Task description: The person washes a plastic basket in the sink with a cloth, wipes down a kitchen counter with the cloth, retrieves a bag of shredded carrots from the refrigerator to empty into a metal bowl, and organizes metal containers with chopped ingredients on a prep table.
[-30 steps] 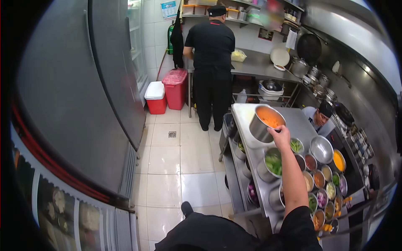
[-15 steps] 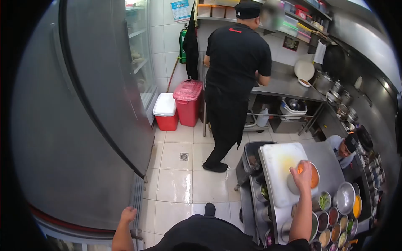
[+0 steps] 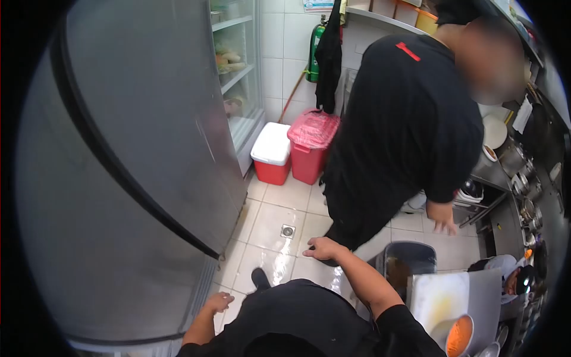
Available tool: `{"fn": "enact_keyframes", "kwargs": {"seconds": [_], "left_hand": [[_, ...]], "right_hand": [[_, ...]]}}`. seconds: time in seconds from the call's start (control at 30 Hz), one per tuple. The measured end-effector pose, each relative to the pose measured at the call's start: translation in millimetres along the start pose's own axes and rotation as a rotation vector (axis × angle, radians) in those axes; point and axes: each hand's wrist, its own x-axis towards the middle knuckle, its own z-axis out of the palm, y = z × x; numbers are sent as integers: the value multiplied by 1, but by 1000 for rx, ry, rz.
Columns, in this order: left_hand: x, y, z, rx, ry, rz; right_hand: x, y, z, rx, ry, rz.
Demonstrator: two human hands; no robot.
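Observation:
My left hand (image 3: 220, 301) hangs low beside the grey fridge, holding nothing, its fingers loosely apart. Out in front of my body, above the tiled floor, my right hand (image 3: 322, 247) is empty with its fingers partly spread. Nearest to it is a person in black (image 3: 410, 113), leaning to the right with one hand lowered. A metal pot of orange food (image 3: 459, 337) stands on the white cutting board (image 3: 437, 300) at the lower right, away from both my hands.
A grey door (image 3: 148, 149) fills the left side. Ahead stand a red cooler with a white lid (image 3: 272, 160) and a red bin (image 3: 308, 157). A dark waste bin (image 3: 410, 257) is beside the worktable. Another person (image 3: 514, 279) is at the far right.
My right hand has let go of the pot and moved left, away from the table. The person in black has turned and come closer. The view has shifted, and my left hand has come into view.

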Motion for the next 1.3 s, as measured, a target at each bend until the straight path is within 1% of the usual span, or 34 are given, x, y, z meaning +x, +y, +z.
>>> {"fn": "enact_keyframes", "kwargs": {"seconds": [0.03,0.1,0.13,0.17,0.23,0.27,0.37,0.4,0.43,0.47,0.53,0.63,0.7,0.73,0.77,0.83,0.9,0.93,1.0,1.03,1.07,1.13,1.17,1.2,1.27,1.3], "left_hand": [[16,2,-11,-16,-16,-5],[42,6,-35,-61,45,-53],[62,1,-50,69,28,81],[55,25,-68,48,99,54],[19,101,-109,0,242,4],[30,113,-128,-19,237,38],[104,103,-173,98,182,248],[111,114,-181,-51,184,181],[120,127,-191,-191,190,115],[123,140,-200,-231,119,45],[135,162,-213,-272,66,47],[167,189,-228,-343,26,74],[192,209,-240,-391,20,71],[205,218,-245,-424,22,64],[218,229,-249,-462,26,54],[241,249,-257,-550,43,27],[258,270,-268,-661,81,-2],[259,280,-270,-734,108,-19],[254,302,-272,-903,163,-43],[249,317,-270,-992,187,-53],[242,335,-268,-1076,207,-49],[228,388,-283,-1155,232,46],[219,422,-299,-1142,249,127],[205,452,-310,-1062,299,230],[171,530,-349,-761,472,426],[165,554,-361,-656,591,558]], "right_hand": [[31,-3,-2,-11,15,-9],[96,0,0,-60,-33,-43],[127,-1,0,-76,-58,-59],[154,-6,-5,-68,-90,-36],[200,-15,-19,-64,-165,15],[222,-21,-30,-78,-179,60],[269,-35,-68,-44,-92,59],[278,-37,-81,29,-35,64],[289,-35,-93,21,-42,61],[300,-32,-106,20,-45,56],[328,-28,-136,-27,-66,48],[380,-29,-194,-77,-3,5],[414,-47,-241,9,189,-168],[419,-73,-277,63,194,-211],[442,-88,-301,100,291,-266],[472,-127,-355,288,531,-556],[482,-176,-416,387,506,-666],[494,-192,-439,368,506,-743],[525,-218,-476,331,451,-946],[545,-223,-488,329,475,-1064],[563,-228,-499,346,425,-1135],[591,-236,-519,354,349,-1235],[607,-238,-526,346,291,-1266],[612,-241,-526,328,243,-1301],[628,-244,-531,288,177,-1362],[633,-246,-529,299,134,-1371]]}}
